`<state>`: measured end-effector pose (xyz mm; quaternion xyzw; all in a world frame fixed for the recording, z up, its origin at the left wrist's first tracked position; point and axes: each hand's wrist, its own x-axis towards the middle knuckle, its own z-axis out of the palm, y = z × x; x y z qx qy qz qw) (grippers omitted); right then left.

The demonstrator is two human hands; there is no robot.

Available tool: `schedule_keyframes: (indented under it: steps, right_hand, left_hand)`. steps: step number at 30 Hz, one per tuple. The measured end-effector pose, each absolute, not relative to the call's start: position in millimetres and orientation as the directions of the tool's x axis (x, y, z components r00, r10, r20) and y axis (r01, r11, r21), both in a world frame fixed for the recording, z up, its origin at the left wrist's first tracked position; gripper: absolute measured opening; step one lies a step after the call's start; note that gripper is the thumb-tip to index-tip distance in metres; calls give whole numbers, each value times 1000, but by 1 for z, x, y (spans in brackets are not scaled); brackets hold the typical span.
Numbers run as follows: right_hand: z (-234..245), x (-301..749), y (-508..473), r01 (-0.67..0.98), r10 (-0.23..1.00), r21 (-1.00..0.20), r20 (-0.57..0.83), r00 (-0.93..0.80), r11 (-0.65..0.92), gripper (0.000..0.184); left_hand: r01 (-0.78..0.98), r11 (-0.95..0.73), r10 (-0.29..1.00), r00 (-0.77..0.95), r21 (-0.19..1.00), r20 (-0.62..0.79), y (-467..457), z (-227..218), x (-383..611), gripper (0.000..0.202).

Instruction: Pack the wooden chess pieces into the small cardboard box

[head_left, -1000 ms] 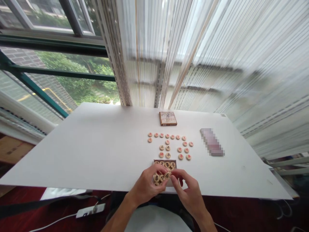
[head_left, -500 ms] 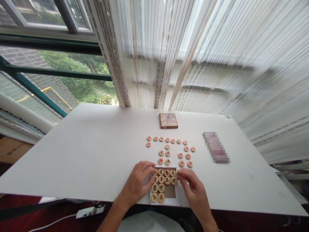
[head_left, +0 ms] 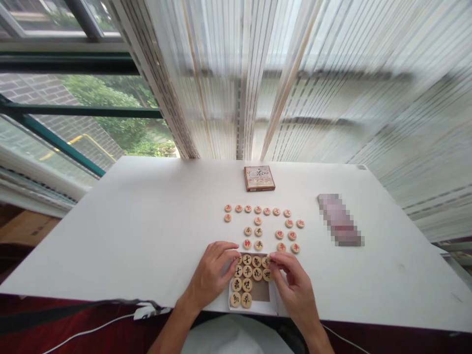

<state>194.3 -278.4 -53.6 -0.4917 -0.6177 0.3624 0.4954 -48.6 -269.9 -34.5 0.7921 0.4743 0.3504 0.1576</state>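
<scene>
A shallow open box (head_left: 273, 308) at the table's front edge holds flat round wooden Chinese chess pieces (head_left: 247, 285) with black characters. Its lower right part shows bare bottom. My left hand (head_left: 212, 270) curls over the box's left wall, thumb and fingertips against the wall and the upper left pieces. At the upper right corner, my right hand (head_left: 295, 278) pinches a pale chess piece (head_left: 270, 257), mostly hidden by the fingertips. Beyond the box, red-character pieces (head_left: 258, 210) lie in loose rows, with a few black-character pieces (head_left: 258, 231) among them.
A flat printed box (head_left: 259, 178) lies at the back of the white table (head_left: 147, 221). To the right is a blurred-out pinkish rectangular object (head_left: 339, 220). Striped curtains (head_left: 250, 83) hang behind the table. A white power strip (head_left: 145, 311) shows below its front edge.
The camera view has shifted slightly. My right fingertips sit a little closer over the box's upper right corner. My left hand and the laid-out pieces stay as they were.
</scene>
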Motion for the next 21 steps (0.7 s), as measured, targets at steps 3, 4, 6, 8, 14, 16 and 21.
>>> schedule_keyframes:
  steps: [3, 4, 6, 8, 14, 16, 21]
  right_hand:
    - [-52, 193, -276, 236, 960, -932, 278, -22, 275, 18]
    - [-52, 192, -275, 237, 958, -930, 286, -15, 282, 18]
    - [-55, 191, -273, 248, 952, -923, 306, 15, 292, 17]
    - [-59, 192, -271, 261, 945, -918, 323, 59, 298, 16]
    - [-64, 195, -273, 256, 945, -929, 306, 119, 268, 15]
    - [-63, 195, -274, 253, 945, -930, 304, 119, 267, 15]
    - [-62, 194, -273, 257, 946, -928, 306, 105, 271, 14]
  left_hand:
    - [591, -509, 858, 293, 625, 422, -269, -26, -41, 20]
    - [581, -517, 855, 305, 629, 421, -268, -23, -38, 20]
    - [582, -521, 854, 344, 625, 392, -267, -17, -30, 24]
    - [600, -512, 858, 392, 614, 332, -267, -14, -22, 36]
    - [647, -482, 869, 437, 590, 231, -268, -17, -9, 61]
    - [652, -476, 873, 433, 590, 226, -269, -18, -8, 57]
    - [654, -463, 881, 414, 598, 229, -269, -19, -7, 45]
